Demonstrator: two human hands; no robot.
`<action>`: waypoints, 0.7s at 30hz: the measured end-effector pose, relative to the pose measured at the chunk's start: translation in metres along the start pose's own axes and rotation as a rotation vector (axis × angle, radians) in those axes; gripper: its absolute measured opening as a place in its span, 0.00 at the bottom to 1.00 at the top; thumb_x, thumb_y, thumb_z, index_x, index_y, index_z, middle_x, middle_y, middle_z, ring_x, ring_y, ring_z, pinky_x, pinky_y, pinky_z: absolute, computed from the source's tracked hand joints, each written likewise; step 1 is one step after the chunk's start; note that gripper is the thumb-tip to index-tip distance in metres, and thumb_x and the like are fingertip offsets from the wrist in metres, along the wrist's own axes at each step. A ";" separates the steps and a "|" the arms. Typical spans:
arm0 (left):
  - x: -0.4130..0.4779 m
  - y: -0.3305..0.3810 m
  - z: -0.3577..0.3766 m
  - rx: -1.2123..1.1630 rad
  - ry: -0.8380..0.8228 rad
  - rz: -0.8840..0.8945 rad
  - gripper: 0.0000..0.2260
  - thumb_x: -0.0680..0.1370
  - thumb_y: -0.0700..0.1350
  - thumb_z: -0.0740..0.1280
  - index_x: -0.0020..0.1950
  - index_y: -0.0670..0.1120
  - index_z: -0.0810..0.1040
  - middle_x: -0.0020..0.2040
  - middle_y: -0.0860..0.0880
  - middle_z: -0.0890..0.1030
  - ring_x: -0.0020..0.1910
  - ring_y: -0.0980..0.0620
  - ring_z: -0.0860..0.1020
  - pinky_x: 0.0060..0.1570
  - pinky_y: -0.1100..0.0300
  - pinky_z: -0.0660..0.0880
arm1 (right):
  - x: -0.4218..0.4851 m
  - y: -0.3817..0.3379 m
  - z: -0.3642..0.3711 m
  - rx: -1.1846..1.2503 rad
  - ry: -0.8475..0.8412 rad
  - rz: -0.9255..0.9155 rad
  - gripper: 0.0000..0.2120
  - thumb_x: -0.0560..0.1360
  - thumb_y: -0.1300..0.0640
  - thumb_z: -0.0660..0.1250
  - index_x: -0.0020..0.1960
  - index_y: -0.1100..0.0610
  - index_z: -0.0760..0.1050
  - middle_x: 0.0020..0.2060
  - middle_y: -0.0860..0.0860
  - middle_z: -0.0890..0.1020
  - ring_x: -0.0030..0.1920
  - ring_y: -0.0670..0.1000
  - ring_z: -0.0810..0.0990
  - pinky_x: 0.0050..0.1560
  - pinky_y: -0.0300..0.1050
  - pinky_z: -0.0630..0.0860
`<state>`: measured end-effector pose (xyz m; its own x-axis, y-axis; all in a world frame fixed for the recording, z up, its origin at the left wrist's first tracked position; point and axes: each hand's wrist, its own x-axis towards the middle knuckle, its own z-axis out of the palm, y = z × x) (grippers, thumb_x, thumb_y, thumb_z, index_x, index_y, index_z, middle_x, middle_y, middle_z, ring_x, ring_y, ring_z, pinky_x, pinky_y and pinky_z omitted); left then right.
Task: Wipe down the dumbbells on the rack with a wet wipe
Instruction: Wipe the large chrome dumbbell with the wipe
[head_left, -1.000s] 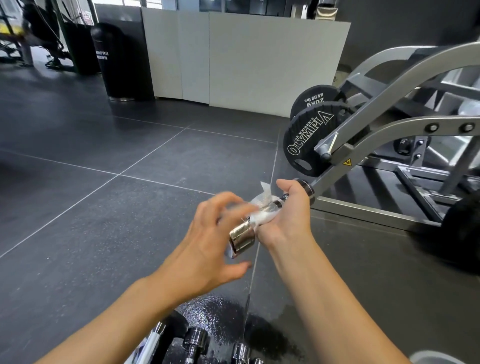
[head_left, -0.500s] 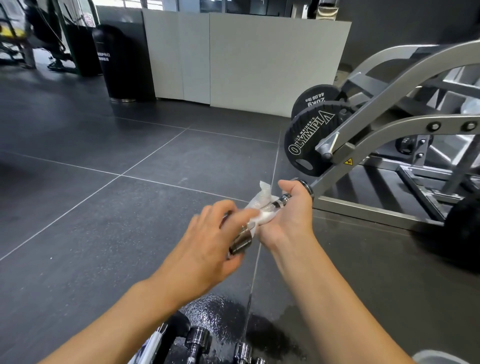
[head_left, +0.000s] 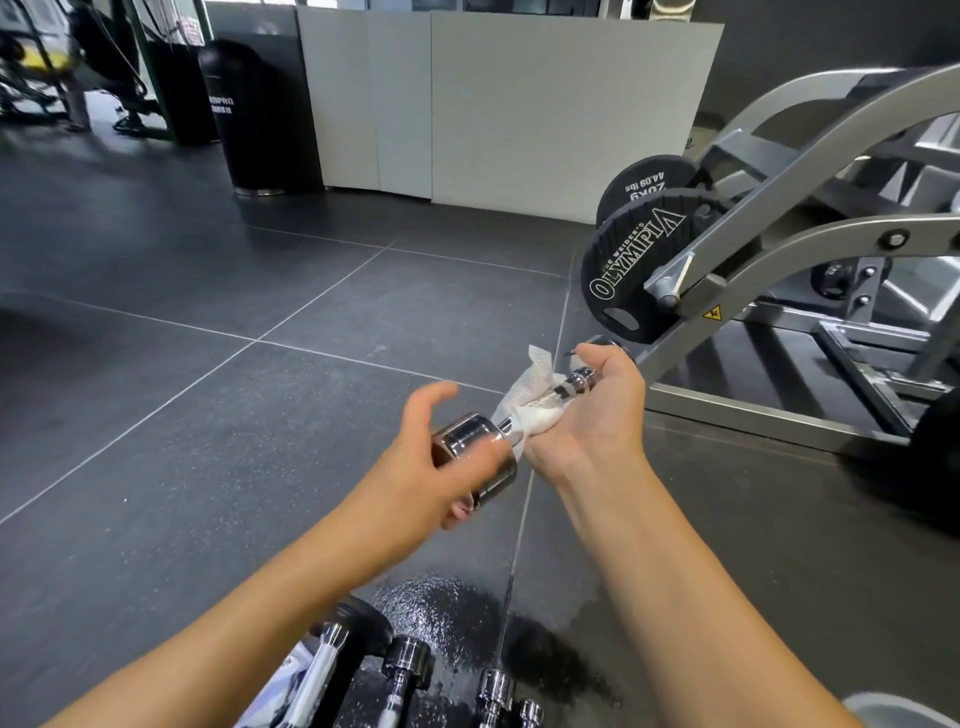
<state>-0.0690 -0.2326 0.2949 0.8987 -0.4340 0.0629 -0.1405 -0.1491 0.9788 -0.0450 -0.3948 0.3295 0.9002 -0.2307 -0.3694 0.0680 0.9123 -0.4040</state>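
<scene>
Over on the far left, a black bin (head_left: 254, 114) stands by the pale partition (head_left: 519, 104), well clear of you. Coming across the dark tiled floor (head_left: 208, 415), your left hand (head_left: 431, 467) cups the near chrome head of the dumbbell (head_left: 475, 447), fingers curled under it, thumb lifted off. The dumbbell is up in the air in front of you, angled away to the right. Below it, at the bottom edge, more chrome dumbbells on the rack (head_left: 405, 670) sit over a wet patch on the floor. Next along, the wet wipe (head_left: 530, 400) is bunched around the handle, one corner sticking up. Your right hand (head_left: 592, 410) is wrapped around wipe and handle together, fingers closed tight. Just beyond it, a black weight plate (head_left: 634, 270) hangs on the grey machine frame (head_left: 779, 244).
</scene>
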 end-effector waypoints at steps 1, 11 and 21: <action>-0.001 -0.006 -0.005 0.421 0.043 0.261 0.37 0.75 0.54 0.77 0.78 0.59 0.60 0.55 0.50 0.79 0.44 0.51 0.80 0.46 0.52 0.80 | 0.000 -0.001 0.001 0.001 -0.011 0.000 0.09 0.73 0.56 0.66 0.45 0.56 0.65 0.36 0.52 0.69 0.32 0.50 0.70 0.43 0.43 0.68; -0.001 0.000 -0.001 -0.781 -0.107 -0.664 0.33 0.77 0.71 0.64 0.55 0.40 0.82 0.50 0.34 0.82 0.39 0.37 0.83 0.41 0.41 0.84 | -0.008 -0.002 0.002 0.000 0.058 -0.039 0.12 0.73 0.56 0.66 0.38 0.52 0.63 0.34 0.50 0.69 0.31 0.50 0.71 0.41 0.42 0.69; -0.003 -0.024 -0.005 0.586 0.160 0.665 0.40 0.72 0.54 0.80 0.76 0.59 0.60 0.67 0.51 0.70 0.63 0.52 0.76 0.66 0.62 0.73 | -0.011 -0.001 0.002 0.062 0.098 0.005 0.09 0.75 0.57 0.64 0.45 0.55 0.64 0.39 0.52 0.68 0.33 0.51 0.70 0.48 0.45 0.72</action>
<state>-0.0664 -0.2228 0.2720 0.5971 -0.4704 0.6497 -0.8021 -0.3596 0.4768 -0.0542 -0.3929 0.3360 0.8545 -0.2549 -0.4526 0.0922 0.9319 -0.3507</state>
